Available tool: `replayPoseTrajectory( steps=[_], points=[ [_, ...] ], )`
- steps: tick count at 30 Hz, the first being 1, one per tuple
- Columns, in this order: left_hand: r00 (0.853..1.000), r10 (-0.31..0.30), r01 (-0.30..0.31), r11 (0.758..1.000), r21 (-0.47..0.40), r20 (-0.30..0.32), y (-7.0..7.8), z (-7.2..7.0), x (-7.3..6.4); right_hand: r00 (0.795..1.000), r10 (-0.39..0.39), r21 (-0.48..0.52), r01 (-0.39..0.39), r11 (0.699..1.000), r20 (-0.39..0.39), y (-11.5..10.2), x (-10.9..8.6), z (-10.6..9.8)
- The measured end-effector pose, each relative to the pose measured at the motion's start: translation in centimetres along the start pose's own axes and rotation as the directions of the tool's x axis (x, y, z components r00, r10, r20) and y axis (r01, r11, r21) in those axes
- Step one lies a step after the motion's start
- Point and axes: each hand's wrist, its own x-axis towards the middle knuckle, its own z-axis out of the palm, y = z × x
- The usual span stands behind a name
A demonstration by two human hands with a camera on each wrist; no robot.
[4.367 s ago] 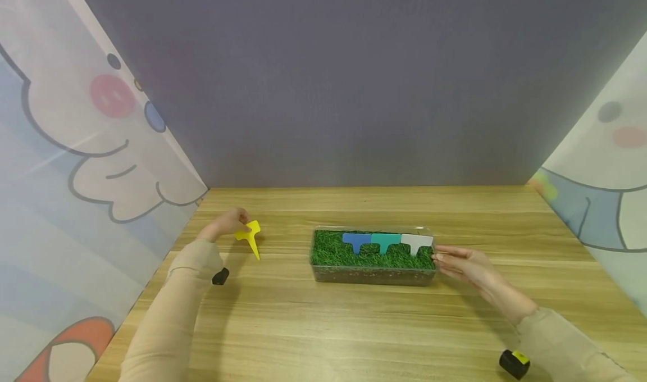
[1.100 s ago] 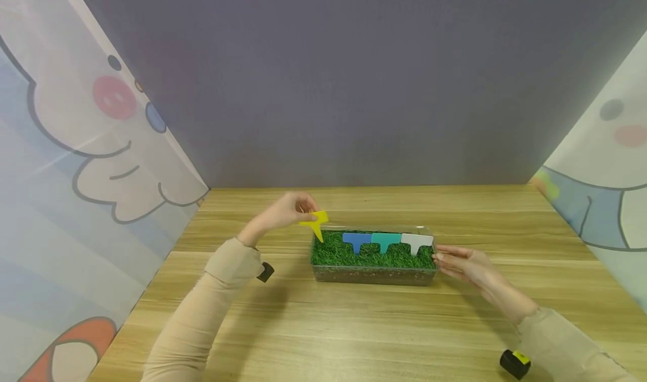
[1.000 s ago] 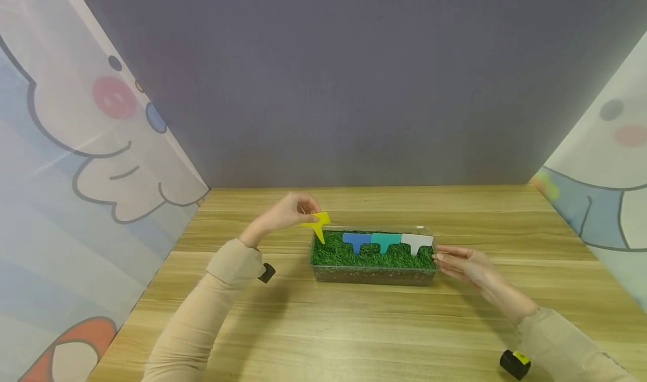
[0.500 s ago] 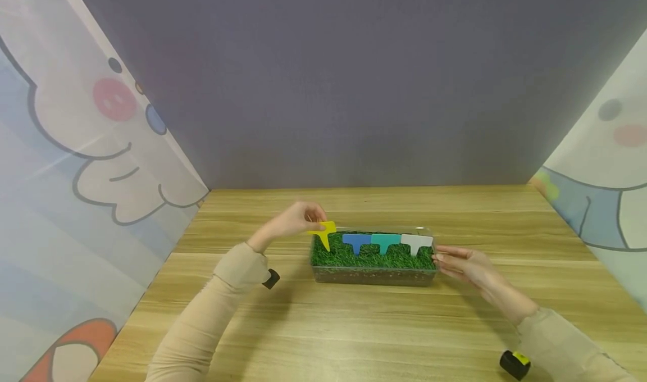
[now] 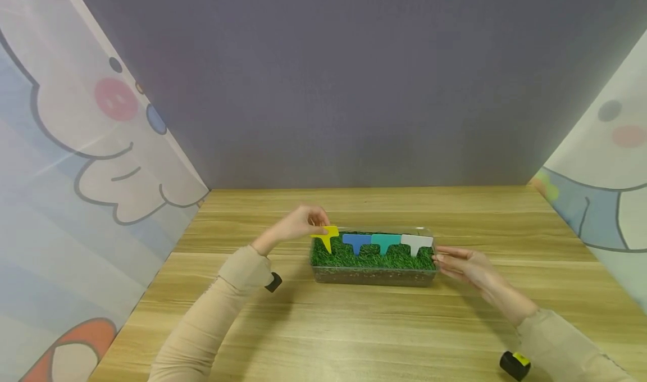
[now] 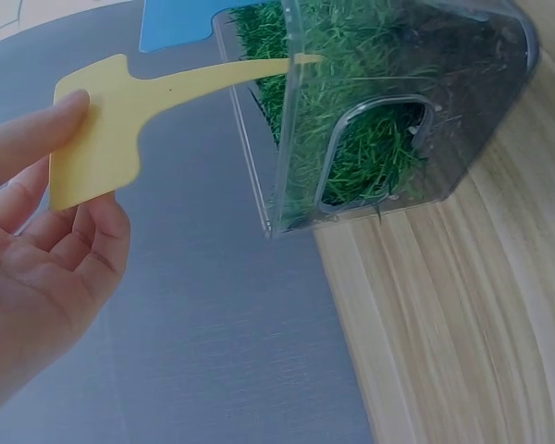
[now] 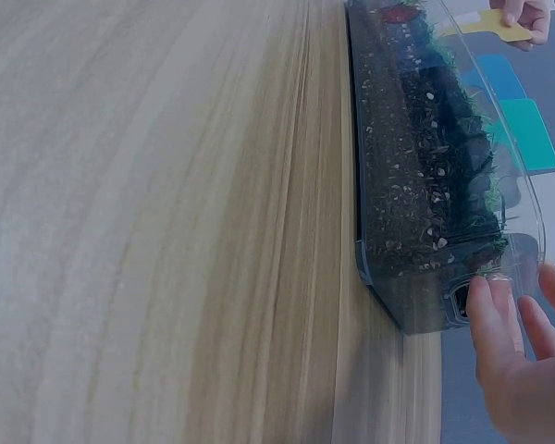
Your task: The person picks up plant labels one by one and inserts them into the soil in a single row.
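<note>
My left hand (image 5: pixel 303 223) pinches the head of a yellow T-shaped plant label (image 5: pixel 331 232) between thumb and fingers. Its pointed stem hangs downward over the left end of a clear plastic planter box (image 5: pixel 374 277) filled with green grass over dark soil. In the left wrist view the stem tip (image 6: pixel 305 59) overlaps the box's wall and grass. Blue (image 5: pixel 356 239), teal (image 5: pixel 386 239) and white (image 5: pixel 417 240) labels stand upright in a row in the grass. With fairly straight fingers, my right hand (image 5: pixel 470 267) touches the box's right end, the thumb (image 7: pixel 492 314) beside the handle cutout.
The box stands on a wood-grain table (image 5: pixel 354 326). A dark grey panel (image 5: pixel 364 90) rises behind it. Cartoon-printed walls (image 5: pixel 65 213) flank both sides. Small black devices hang at the left wrist (image 5: pixel 273 282) and right wrist (image 5: pixel 514 365).
My left hand has carried the yellow label from the table's left side to over the box's left end, then lower and slightly right. The right hand and the box have stayed in place.
</note>
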Motion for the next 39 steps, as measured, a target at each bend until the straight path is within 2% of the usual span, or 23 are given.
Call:
replayPoseTrajectory(
  steps=[12,21,39],
  points=[
    [0.999,-0.014,0.013,0.999,0.033,0.029,-0.4,0.6,0.2,1.0,-0.007,-0.041,0.007,0.999,-0.001,0.0,-0.1,0.2],
    [0.999,-0.028,0.026,0.998,0.054,0.031,-0.4,0.9,0.3,1.0,-0.007,-0.015,0.007,1.0,0.003,0.2,0.1,0.0],
    [0.999,-0.005,0.003,0.999,0.045,0.041,-1.2,1.6,0.6,0.998,-0.042,-0.01,0.043,0.999,0.048,0.7,0.4,-0.4]
  ],
)
